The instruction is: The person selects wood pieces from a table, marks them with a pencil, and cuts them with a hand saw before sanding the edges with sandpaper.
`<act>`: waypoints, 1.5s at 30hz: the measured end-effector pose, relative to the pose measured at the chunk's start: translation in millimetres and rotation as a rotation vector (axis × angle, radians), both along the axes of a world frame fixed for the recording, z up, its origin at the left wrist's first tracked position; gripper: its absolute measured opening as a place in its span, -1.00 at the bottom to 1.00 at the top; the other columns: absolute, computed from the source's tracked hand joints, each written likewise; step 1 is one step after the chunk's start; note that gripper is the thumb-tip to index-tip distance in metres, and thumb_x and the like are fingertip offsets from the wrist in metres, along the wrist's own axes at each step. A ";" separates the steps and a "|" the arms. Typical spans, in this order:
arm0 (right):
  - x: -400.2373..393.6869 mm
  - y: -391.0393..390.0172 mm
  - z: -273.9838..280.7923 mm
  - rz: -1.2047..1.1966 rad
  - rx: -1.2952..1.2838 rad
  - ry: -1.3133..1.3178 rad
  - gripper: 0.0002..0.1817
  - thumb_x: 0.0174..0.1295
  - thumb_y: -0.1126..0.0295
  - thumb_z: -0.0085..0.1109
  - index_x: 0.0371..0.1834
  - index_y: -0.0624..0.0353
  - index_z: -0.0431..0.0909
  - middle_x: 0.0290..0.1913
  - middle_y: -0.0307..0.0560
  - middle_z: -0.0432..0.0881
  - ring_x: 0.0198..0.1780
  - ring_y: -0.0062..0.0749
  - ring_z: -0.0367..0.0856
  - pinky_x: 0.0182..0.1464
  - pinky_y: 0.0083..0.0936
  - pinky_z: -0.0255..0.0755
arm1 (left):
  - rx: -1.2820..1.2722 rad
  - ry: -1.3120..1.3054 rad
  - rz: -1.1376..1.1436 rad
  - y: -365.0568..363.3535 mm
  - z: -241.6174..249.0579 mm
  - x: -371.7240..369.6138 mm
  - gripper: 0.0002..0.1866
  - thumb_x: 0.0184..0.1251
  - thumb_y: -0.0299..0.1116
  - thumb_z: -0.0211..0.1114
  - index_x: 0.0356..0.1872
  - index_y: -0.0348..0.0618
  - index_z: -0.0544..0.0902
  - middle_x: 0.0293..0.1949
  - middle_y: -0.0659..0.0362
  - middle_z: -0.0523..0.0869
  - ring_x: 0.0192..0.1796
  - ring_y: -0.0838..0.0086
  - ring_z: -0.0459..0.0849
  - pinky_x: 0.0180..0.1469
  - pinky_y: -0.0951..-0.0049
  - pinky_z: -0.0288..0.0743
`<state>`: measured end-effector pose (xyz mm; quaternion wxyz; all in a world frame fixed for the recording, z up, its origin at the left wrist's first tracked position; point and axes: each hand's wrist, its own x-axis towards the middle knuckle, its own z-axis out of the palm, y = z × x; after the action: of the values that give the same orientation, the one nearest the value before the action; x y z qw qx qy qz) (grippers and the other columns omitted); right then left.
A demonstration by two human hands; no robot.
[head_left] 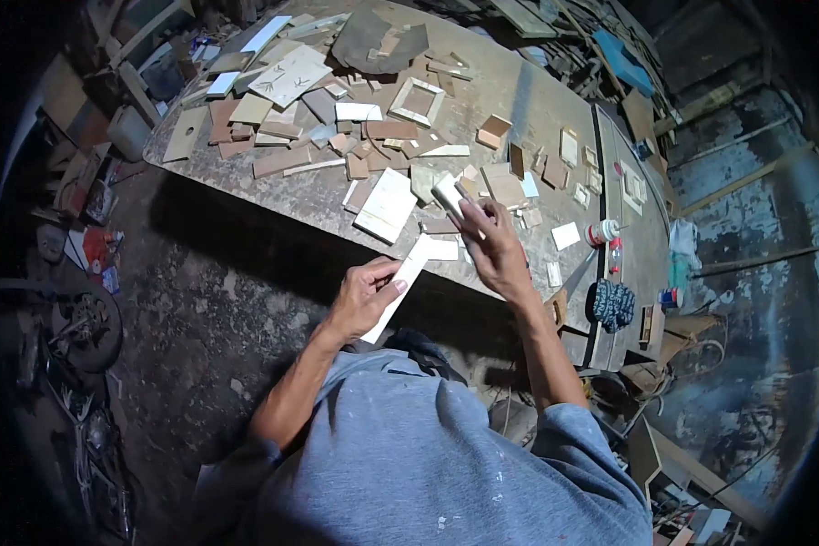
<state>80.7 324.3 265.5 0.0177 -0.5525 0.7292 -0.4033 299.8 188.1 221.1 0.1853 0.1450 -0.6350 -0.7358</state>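
My left hand (366,298) grips a long pale wood strip (407,275) between thumb and fingers, in front of the table's near edge. The strip slants up and away, with a thin dark line across its far part. My right hand (494,244) is closed around a small pale wooden block (447,193) with a darker side, raised over the near edge. Its fingers hide part of the block. A wide pale board (387,206) lies on the table just beyond my left hand. Close to the strip's far end lies a small white piece (442,249).
Many wood offcuts cover the table (482,86), with a small wooden frame (417,101) among them. To the right are a glue bottle (601,233), a handsaw (573,280) and a dark knitted bundle (611,305). A motorcycle wheel (89,329) stands at left.
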 end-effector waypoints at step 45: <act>211.7 171.8 117.8 -0.917 -1.142 0.027 -0.36 0.31 0.48 0.23 0.47 0.37 0.34 0.19 -0.05 0.57 -0.02 -0.40 0.59 -0.02 -0.37 0.53 | 0.649 -0.304 -1.290 215.2 21.1 -248.7 -0.73 0.50 -0.45 0.28 0.09 -0.07 0.43 -0.29 0.16 0.60 -0.38 0.45 0.58 -0.31 0.46 0.53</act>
<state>292.4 496.1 383.3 -0.4526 -0.1196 0.5636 -0.6806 51.0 403.3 242.3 -0.4263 -0.1092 -0.3631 -0.8213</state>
